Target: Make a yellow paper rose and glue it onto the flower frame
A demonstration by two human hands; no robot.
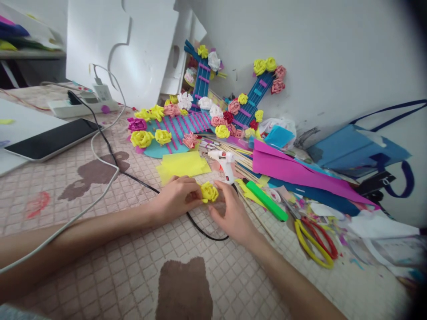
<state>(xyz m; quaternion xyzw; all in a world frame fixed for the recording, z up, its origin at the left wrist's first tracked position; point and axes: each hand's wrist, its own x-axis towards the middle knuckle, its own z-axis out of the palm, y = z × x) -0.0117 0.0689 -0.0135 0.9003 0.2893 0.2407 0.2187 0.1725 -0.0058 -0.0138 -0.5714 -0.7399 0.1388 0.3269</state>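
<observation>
A small yellow paper rose (209, 192) sits between both my hands just above the patterned tablecloth. My left hand (176, 196) pinches it from the left with curled fingers. My right hand (231, 212) closes on it from the right, thumb and fingers pressed to the petals. A white hot glue gun (224, 162) lies just beyond my hands, with a sheet of yellow paper (182, 166) to its left. Behind them stands a blue craft frame (187, 126) decorated with several paper roses.
A green marker (267, 201) and yellow-red scissors (315, 242) lie right of my right hand. Pink and blue foam sheets (293, 171) pile at the right. A phone (51, 138), power strip (83, 106) and black and white cables lie to the left.
</observation>
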